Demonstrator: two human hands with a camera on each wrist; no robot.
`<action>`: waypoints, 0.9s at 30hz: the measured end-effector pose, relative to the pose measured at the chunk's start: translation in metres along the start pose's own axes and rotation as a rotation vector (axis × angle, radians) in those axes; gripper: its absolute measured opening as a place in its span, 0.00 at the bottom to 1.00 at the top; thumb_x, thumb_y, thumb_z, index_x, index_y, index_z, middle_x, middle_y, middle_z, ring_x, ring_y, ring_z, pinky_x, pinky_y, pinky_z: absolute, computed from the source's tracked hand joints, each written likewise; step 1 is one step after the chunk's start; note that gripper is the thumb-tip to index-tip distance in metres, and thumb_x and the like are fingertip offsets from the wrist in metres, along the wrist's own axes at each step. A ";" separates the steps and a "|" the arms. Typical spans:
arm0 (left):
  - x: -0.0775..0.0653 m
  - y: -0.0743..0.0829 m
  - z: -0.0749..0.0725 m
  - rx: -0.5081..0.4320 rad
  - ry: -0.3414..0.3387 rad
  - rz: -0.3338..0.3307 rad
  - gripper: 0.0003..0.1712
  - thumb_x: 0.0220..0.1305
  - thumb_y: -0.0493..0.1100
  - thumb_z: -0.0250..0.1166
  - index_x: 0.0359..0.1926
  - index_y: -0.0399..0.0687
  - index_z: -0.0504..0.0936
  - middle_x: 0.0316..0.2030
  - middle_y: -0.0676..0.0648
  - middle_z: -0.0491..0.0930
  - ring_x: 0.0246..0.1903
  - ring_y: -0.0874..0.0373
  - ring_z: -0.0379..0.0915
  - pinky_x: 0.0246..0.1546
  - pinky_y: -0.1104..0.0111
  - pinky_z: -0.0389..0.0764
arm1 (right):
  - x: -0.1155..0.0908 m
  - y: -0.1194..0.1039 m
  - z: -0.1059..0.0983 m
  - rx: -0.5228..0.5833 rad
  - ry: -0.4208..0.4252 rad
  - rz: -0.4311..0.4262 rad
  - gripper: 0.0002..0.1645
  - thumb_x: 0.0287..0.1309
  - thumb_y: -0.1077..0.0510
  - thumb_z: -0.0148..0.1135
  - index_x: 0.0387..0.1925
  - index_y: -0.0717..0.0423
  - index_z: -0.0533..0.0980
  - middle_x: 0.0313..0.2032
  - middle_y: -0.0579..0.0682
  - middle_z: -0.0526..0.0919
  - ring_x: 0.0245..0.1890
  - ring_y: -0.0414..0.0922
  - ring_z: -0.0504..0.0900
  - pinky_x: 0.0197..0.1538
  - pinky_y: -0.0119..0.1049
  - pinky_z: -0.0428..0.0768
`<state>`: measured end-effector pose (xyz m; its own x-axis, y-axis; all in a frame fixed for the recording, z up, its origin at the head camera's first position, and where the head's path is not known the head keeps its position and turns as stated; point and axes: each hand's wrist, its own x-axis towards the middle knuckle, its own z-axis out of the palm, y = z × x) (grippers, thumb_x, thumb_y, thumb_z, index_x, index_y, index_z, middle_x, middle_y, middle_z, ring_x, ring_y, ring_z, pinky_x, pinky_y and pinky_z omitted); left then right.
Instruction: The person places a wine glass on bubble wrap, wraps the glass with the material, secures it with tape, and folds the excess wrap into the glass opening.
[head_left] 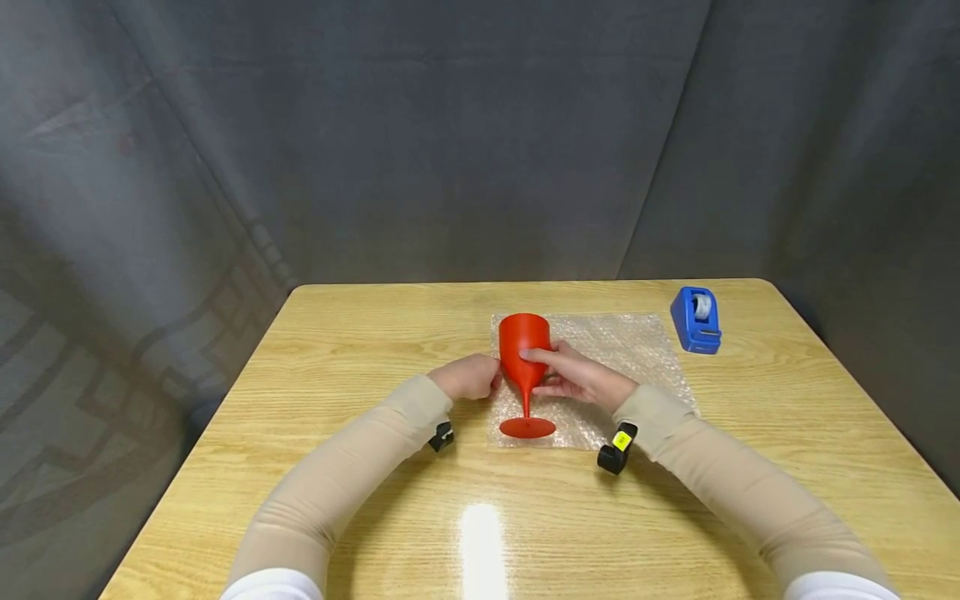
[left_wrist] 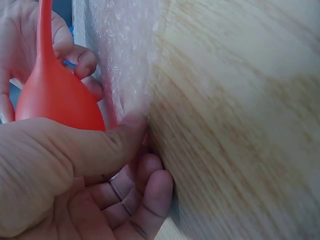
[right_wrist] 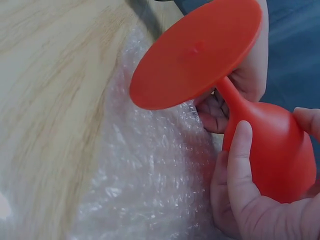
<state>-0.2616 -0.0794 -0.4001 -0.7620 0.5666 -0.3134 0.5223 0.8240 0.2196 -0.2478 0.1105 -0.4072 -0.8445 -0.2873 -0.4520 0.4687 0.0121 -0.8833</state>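
A red goblet (head_left: pixel 525 358) lies over the left part of a sheet of bubble wrap (head_left: pixel 637 342), its foot toward me and its mouth facing away. My right hand (head_left: pixel 577 377) grips the bowl from the right, thumb across the top. In the right wrist view the goblet's round foot (right_wrist: pixel 197 55) slants above the wrap. At the sheet's left edge, my left hand (head_left: pixel 472 377) pinches the bubble wrap between thumb and curled fingers, as the left wrist view shows at the thumb tip (left_wrist: pixel 132 125). Part of that grip is hidden behind the thumb.
A blue tape dispenser (head_left: pixel 696 321) with a roll of clear tape stands at the back right, beside the sheet's far corner. Under everything is a light wooden table (head_left: pixel 360 350). Grey curtains (head_left: pixel 450 150) hang behind it and at both sides.
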 end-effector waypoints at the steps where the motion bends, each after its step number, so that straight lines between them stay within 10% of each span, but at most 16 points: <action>1: 0.000 0.000 0.000 -0.002 -0.001 -0.001 0.08 0.61 0.28 0.59 0.30 0.44 0.78 0.26 0.50 0.74 0.29 0.57 0.68 0.34 0.70 0.73 | 0.000 0.000 0.000 -0.003 -0.001 -0.006 0.36 0.62 0.52 0.59 0.59 0.58 0.48 0.48 0.64 0.68 0.33 0.47 0.80 0.34 0.34 0.86; 20: 0.001 -0.002 0.000 -0.029 -0.015 0.000 0.07 0.61 0.29 0.60 0.31 0.43 0.80 0.26 0.51 0.75 0.28 0.59 0.67 0.31 0.73 0.73 | 0.003 0.004 0.009 -0.044 0.049 -0.013 0.44 0.63 0.52 0.58 0.63 0.61 0.40 0.49 0.66 0.66 0.25 0.46 0.81 0.27 0.33 0.85; 27: -0.002 -0.008 -0.013 -0.250 -0.032 -0.065 0.04 0.59 0.30 0.63 0.36 0.38 0.81 0.29 0.48 0.79 0.26 0.61 0.69 0.28 0.76 0.72 | 0.002 0.002 0.008 -0.034 0.029 0.003 0.42 0.64 0.52 0.58 0.63 0.61 0.41 0.50 0.67 0.66 0.27 0.47 0.81 0.29 0.34 0.86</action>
<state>-0.2692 -0.0873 -0.3891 -0.7763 0.5156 -0.3626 0.3589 0.8344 0.4182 -0.2464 0.1023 -0.4092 -0.8503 -0.2598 -0.4576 0.4625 0.0460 -0.8854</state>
